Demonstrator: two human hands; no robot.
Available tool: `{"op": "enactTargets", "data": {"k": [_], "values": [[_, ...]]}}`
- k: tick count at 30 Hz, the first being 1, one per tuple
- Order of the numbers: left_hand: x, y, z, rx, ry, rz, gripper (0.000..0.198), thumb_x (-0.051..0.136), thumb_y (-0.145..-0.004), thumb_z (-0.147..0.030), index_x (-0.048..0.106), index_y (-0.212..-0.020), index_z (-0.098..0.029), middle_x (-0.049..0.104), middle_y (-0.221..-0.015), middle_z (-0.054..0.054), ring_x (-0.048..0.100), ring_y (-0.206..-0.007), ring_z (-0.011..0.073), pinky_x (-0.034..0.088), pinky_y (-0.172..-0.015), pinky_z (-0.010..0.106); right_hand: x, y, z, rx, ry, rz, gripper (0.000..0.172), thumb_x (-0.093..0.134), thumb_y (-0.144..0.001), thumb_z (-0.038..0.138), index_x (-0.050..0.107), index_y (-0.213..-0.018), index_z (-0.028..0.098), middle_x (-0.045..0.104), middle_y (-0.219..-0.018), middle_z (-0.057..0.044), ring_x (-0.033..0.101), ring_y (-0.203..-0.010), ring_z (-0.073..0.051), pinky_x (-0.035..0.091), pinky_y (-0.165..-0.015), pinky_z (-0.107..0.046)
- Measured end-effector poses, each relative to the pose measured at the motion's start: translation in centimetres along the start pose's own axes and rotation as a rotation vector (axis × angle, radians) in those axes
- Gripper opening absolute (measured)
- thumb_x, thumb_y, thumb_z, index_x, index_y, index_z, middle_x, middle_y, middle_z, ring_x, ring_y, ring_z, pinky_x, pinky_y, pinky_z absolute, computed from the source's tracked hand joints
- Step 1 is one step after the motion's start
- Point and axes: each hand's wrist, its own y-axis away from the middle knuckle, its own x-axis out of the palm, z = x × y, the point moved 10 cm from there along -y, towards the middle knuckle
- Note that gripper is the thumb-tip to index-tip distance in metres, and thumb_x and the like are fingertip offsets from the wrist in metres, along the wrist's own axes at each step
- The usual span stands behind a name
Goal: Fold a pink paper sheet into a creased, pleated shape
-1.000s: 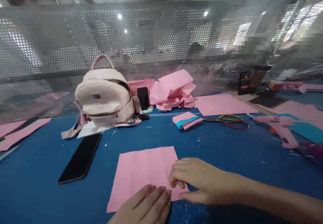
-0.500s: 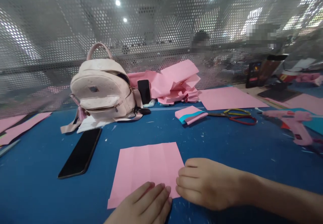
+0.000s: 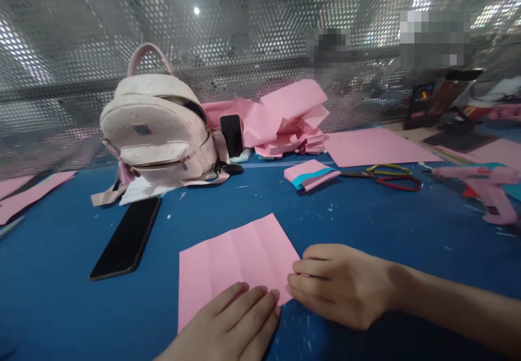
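A pink sheet of paper (image 3: 232, 258) with several parallel creases lies turned at an angle on the blue table. My left hand (image 3: 228, 323) rests flat across its near edge, fingers stretched out side by side. At the sheet's right edge is my right hand (image 3: 342, 285), its fingers curled and pressed together on the paper; the thumb is hidden. Beyond the sheet sits a small folded pink paper piece with a blue stripe (image 3: 311, 175). Touching or close to that piece is a pair of scissors (image 3: 391, 175) with one yellow and one red handle loop.
A black phone (image 3: 126, 239) lies to the left, before a pale pink backpack (image 3: 158, 122). Another phone (image 3: 232, 135) leans by crumpled pink paper (image 3: 285, 116). A pink glue gun (image 3: 486, 184) lies at right. Behind stands a perforated metal screen (image 3: 252, 35).
The pink sheet has turned counterclockwise, its far right corner now pointing away from me. Both hands stay on it, the right one shifted slightly. The whole view has tilted a little.
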Motion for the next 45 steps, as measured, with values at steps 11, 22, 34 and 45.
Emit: {"op": "enactTargets", "data": {"k": [11,22,34,45], "values": [[1.2,-0.5,0.7,0.034,-0.003,0.062,0.041,0.026,-0.108,-0.022,0.057,-0.133,-0.016,0.061,-0.135,0.001,0.055,-0.124,0.0174,0.039,-0.107,0.033,0.4,0.8,-2.0,0.047,-0.051,0.059,0.026,0.039,-0.102,0.013,0.063,-0.097,0.02,0.066,-0.083,-0.004,0.057,-0.076,-0.016,0.04,-0.061,-0.031],[1.7,-1.0,1.8,-0.017,0.061,0.058,0.041,0.026,-0.107,-0.02,0.058,-0.133,-0.017,0.064,-0.129,0.0,0.055,-0.12,0.0208,0.024,-0.115,0.041,-0.3,0.6,-1.9,0.015,-0.041,-0.009,0.026,0.042,-0.101,0.011,0.065,-0.094,0.019,0.067,-0.082,-0.004,0.058,-0.078,-0.016,0.04,-0.062,-0.032],[1.8,-1.3,1.6,0.002,0.044,0.043,0.037,0.033,-0.106,-0.021,0.059,-0.132,-0.018,0.061,-0.128,0.003,0.057,-0.113,0.0204,0.033,-0.109,0.041,2.4,-0.4,-5.2,0.359,-0.452,0.13,0.01,0.061,-0.096,0.029,0.062,-0.091,0.02,0.065,-0.089,0.001,0.055,-0.085,-0.015,0.037,-0.076,-0.031],[1.6,-1.5,1.7,-0.011,0.05,0.016,0.038,0.034,-0.104,-0.016,0.061,-0.13,-0.018,0.062,-0.127,0.002,0.056,-0.112,0.0209,0.034,-0.109,0.04,3.9,0.7,-7.6,0.603,-0.719,0.002,0.025,0.072,-0.086,0.034,0.054,-0.08,0.019,0.06,-0.083,0.003,0.052,-0.084,-0.016,0.036,-0.078,-0.027]]}}
